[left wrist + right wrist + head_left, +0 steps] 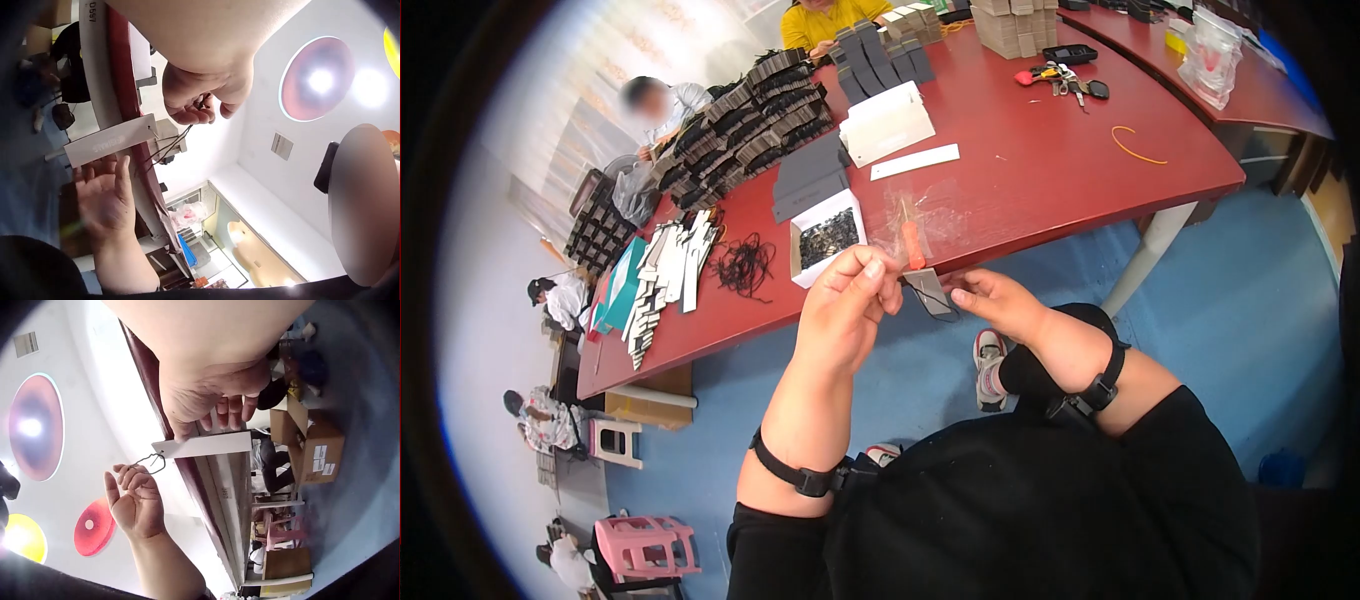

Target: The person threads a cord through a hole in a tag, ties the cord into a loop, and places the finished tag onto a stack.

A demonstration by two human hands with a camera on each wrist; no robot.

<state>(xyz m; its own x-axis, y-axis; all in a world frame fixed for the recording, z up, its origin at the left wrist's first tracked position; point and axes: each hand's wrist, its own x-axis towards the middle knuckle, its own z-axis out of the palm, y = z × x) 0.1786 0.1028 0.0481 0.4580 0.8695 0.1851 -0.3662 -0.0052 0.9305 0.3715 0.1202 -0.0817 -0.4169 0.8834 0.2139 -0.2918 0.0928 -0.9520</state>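
Note:
A pale, narrow hang tag (927, 291) with a black cord through the hole at one end is between the two hands in front of the table's edge. My left hand (842, 310) pinches the cord (156, 470) between curled fingertips; the cord loops slackly from there to the tag. My right hand (1005, 308) holds the tag by its long edge, thumb tip near the hole end and fingers farther along. In the left wrist view faint lettering shows on the tag (109, 142), which partly hides the right fingertips.
On the red table (1020, 170) are a white box of small black pieces (828, 238), a tangle of black cords (744, 268), white strips (690, 262), stacked dark bundles (745, 125) and clear plastic (930, 220). Keys (1060, 82) lie at the back. Other people sit around the room.

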